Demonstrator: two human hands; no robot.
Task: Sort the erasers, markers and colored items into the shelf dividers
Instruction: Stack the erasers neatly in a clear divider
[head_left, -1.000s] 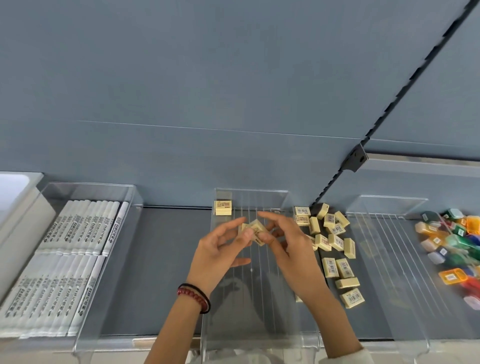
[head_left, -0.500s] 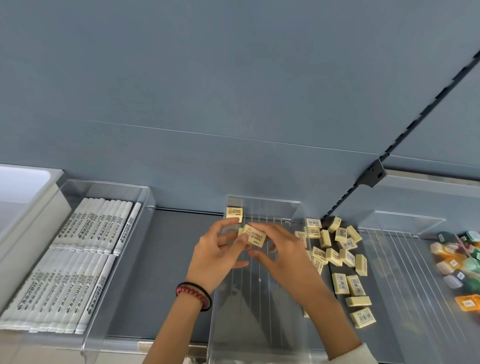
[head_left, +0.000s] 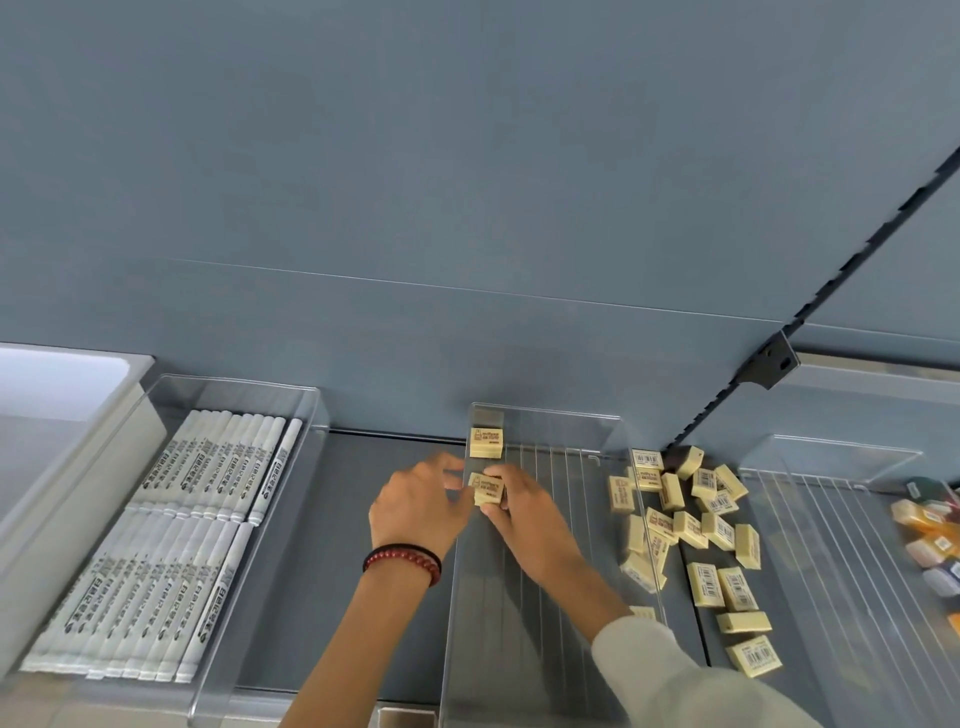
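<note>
A clear middle divider tray (head_left: 571, 519) stands on the shelf. One cream eraser (head_left: 487, 442) lies at its back left corner. Just in front of it, a small stack of cream erasers (head_left: 488, 490) sits at the tray's left wall, pinched between my left hand (head_left: 415, 506) and my right hand (head_left: 524, 512). My left hand reaches from outside the tray wall, my right from inside. A loose pile of cream erasers (head_left: 691, 519) lies right of the tray. White markers (head_left: 171, 540) fill the left tray. Colored items (head_left: 930, 530) lie at the far right.
A second clear divider tray (head_left: 831, 545) stands between the eraser pile and the colored items. A black shelf bracket (head_left: 769, 364) juts from the back wall at upper right. A white box edge (head_left: 62, 395) is at far left. Bare grey shelf (head_left: 358, 597) lies between the left and middle trays.
My hands moved forward and down from mid-air, bringing the held erasers to the tray floor just in front of the eraser at the back corner. The view shifted left.
</note>
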